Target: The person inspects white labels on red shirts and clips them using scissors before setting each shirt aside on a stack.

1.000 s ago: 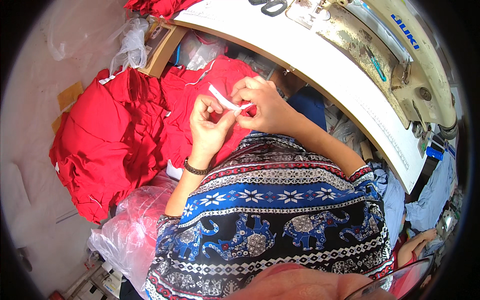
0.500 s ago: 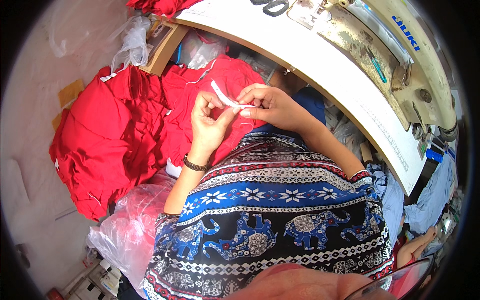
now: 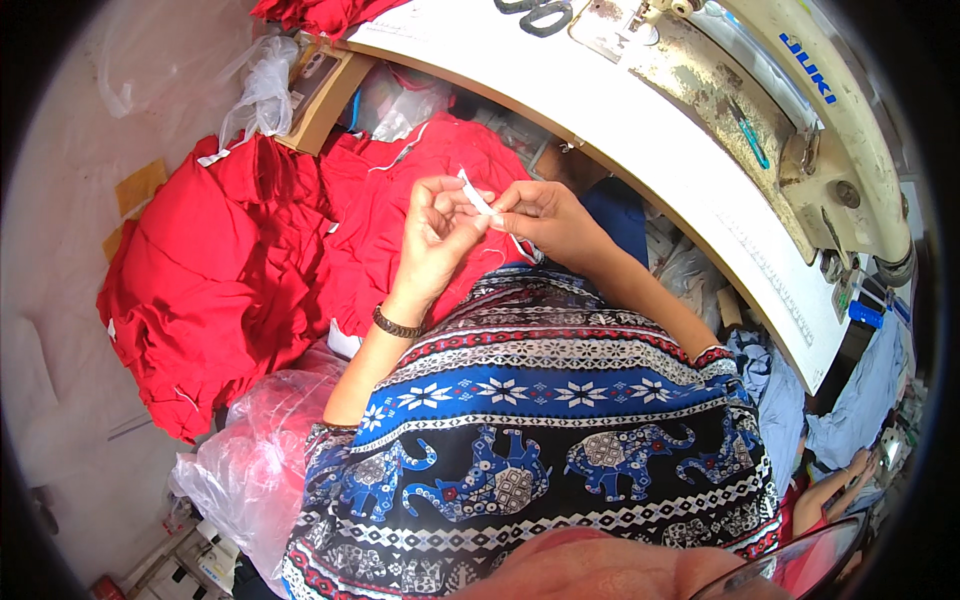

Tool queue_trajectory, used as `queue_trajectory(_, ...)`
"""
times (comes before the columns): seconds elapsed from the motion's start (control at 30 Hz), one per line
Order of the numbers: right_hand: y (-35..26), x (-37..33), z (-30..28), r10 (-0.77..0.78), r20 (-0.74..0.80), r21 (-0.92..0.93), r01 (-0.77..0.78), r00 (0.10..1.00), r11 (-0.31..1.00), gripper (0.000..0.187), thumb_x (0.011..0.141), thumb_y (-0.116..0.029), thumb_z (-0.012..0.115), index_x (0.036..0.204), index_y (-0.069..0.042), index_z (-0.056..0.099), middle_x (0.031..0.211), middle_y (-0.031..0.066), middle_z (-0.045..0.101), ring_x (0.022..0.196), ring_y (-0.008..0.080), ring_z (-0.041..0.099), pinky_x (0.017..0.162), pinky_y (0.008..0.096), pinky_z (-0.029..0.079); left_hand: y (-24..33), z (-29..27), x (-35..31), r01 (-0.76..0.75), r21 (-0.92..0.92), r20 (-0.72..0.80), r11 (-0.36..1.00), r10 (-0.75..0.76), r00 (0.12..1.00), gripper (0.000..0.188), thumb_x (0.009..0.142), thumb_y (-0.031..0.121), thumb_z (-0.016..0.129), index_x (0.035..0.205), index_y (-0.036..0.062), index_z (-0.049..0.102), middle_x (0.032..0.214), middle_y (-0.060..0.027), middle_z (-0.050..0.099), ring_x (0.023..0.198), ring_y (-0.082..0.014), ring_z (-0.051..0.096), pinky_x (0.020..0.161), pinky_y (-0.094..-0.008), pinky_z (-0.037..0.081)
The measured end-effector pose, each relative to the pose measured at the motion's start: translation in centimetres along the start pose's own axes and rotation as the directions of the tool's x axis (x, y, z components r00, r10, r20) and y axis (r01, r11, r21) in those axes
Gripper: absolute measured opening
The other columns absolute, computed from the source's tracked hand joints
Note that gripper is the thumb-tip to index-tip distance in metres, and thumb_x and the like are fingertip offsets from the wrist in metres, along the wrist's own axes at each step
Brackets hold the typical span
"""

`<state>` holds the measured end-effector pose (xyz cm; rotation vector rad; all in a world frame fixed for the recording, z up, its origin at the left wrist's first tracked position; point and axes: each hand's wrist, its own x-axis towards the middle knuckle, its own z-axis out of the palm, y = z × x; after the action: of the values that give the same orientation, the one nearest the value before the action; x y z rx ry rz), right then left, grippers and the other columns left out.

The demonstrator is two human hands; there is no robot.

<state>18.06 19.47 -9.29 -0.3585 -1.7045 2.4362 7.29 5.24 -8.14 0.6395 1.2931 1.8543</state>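
Observation:
Between my two hands is a narrow white fabric strip [image 3: 474,194], held above my lap. My left hand [image 3: 440,222] pinches it between thumb and fingers, and one end sticks up past the fingertips. From the other side my right hand [image 3: 545,215] grips the strip close to the left thumb, fingers curled in. A further white length shows below the right hand; whether it is the same strip I cannot tell. Red cloth [image 3: 380,200] lies beneath both hands, with a larger heap of red cloth [image 3: 215,280] to the left.
A white sewing table [image 3: 690,160] curves along the right, carrying a sewing machine [image 3: 840,140], black-handled scissors [image 3: 545,18] and a small teal tool [image 3: 750,140]. An open drawer [image 3: 325,100] is at upper left. A clear plastic bag [image 3: 250,460] lies lower left. Another person's arm [image 3: 830,490] shows far right.
Both hands have shifted slightly right, bringing their fingertips closer together. The strip's free end now stands shorter and steeper, and a white length shows below the right hand.

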Motion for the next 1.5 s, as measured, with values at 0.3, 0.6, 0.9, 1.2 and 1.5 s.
queue_trajectory(0.3, 0.3, 0.0, 0.6, 0.008, -0.102, -0.068, -0.015, 0.995, 0.998, 0.013, 0.087, -0.011, 0.065, 0.087, 0.002, 0.065, 0.08, 0.0024, 0.065, 0.074, 0.0065, 0.058, 0.065, 0.0218, 0.045, 0.4, 0.1, 1.3, -0.033, 0.144, -0.083, 0.989, 0.045, 0.995, 0.033, 0.085, -0.004, 0.064, 0.109, 0.0038, 0.043, 0.088, -0.0111, 0.067, 0.08, -0.0126, 0.064, 0.069, -0.0228, 0.05)
queue_trajectory(0.6, 1.3, -0.9, -0.8, 0.107, -0.153, -0.093, -0.122, 0.982, 0.988, 0.013, 0.089, -0.009, 0.064, 0.096, 0.0, 0.068, 0.079, -0.0017, 0.064, 0.069, 0.0023, 0.053, 0.062, 0.0179, 0.043, 2.7, 0.4, 6.8, -0.104, 0.689, 0.026, 0.717, 0.119, 0.993, 0.023, 0.087, 0.008, 0.064, 0.106, 0.0002, 0.053, 0.091, -0.0103, 0.066, 0.087, -0.0157, 0.065, 0.078, -0.0284, 0.051)
queue_trajectory(0.9, 1.1, -1.8, -1.1, 0.139, -0.282, 0.114, -0.111, 0.949, 0.987, 0.017, 0.088, -0.014, 0.064, 0.097, 0.0, 0.067, 0.068, -0.0034, 0.055, 0.059, 0.0031, 0.046, 0.052, 0.019, 0.035, 2.2, 4.6, 26.5, -0.515, 0.826, 0.407, 0.229, 0.389, 0.826, 0.035, 0.079, 0.028, 0.064, 0.101, 0.0004, 0.063, 0.094, -0.0228, 0.065, 0.087, -0.0353, 0.064, 0.076, -0.0422, 0.049)
queue_trajectory(1.2, 0.8, -2.1, -1.1, 0.111, -0.29, 0.203, -0.053, 0.951, 0.978, 0.016, 0.089, -0.017, 0.064, 0.096, -0.002, 0.067, 0.072, -0.0042, 0.058, 0.059, 0.0022, 0.045, 0.052, 0.0185, 0.036, 10.7, -1.0, 20.2, -0.309, 0.935, 0.246, -0.176, -0.306, 0.92, 0.034, 0.069, 0.032, 0.067, 0.085, 0.0021, 0.068, 0.078, -0.024, 0.064, 0.077, -0.0372, 0.065, 0.071, -0.0413, 0.051)
queue_trajectory(1.5, 0.2, -0.6, -0.5, 0.085, -0.196, 0.243, -0.035, 0.977, 0.969, 0.015, 0.089, -0.012, 0.063, 0.098, -0.002, 0.068, 0.081, -0.0011, 0.065, 0.06, 0.0001, 0.047, 0.054, 0.0154, 0.037, 10.6, -5.1, -2.3, -0.002, 0.959, 0.149, 0.284, -0.498, 0.854, 0.037, 0.071, 0.014, 0.068, 0.105, 0.0022, 0.058, 0.083, -0.02, 0.063, 0.078, -0.0352, 0.063, 0.071, -0.0378, 0.05)
